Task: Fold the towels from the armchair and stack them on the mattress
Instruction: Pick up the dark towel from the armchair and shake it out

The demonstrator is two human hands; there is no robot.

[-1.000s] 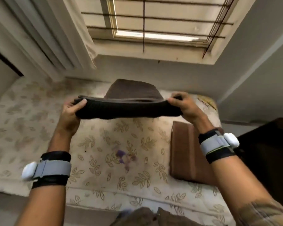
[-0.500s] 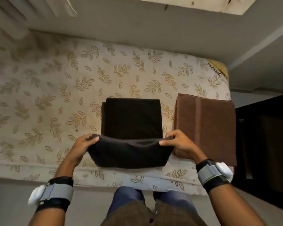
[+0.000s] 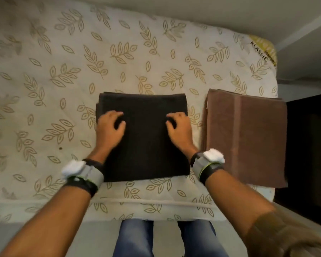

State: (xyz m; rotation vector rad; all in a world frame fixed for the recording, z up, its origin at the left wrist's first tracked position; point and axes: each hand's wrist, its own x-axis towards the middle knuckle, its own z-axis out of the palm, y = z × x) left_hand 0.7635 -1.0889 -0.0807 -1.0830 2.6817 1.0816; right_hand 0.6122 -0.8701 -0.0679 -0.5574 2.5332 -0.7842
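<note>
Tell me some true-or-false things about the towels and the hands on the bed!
1. Both hands, left hand and right hand, rest on the dark towel. True.
2. The brown towel lies on top of the dark towel. False: it lies beside it, to the right, with mattress showing between them.
3. The dark towel is folded. True.
4. The right hand touches the brown towel. False: it is on the dark one only.
5. The mattress has a leaf print. True.

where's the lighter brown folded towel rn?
Head view, right side: the lighter brown folded towel lies flat at the leaf-print mattress's right edge, beside and apart from the dark folded towel under both hands.
</note>
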